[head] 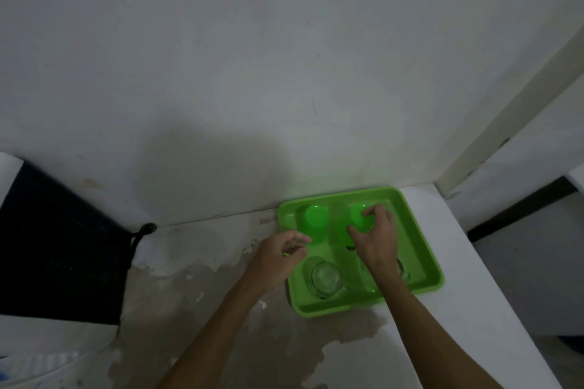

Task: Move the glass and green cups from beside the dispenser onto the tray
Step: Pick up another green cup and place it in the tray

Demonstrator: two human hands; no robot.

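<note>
Counter [458,309], white, stained, lower frame. Green tray [420,249], right of centre, held an inverted green cup [316,224] upper left and a clear glass [325,278] lower left. Right hand [374,237]: fingers clamped on a second green cup [358,218]. Left hand [278,257]: fingers loosely curled at the tray's left rim, grip indeterminate.

Dim, grainy, soft-focus picture. A broad shadow darkens the wall [202,161] toward 9 o'clock. The green tray [423,249] glows oversaturated at 4 o'clock. Wide-angle distortion bends straight edges near the borders.
</note>
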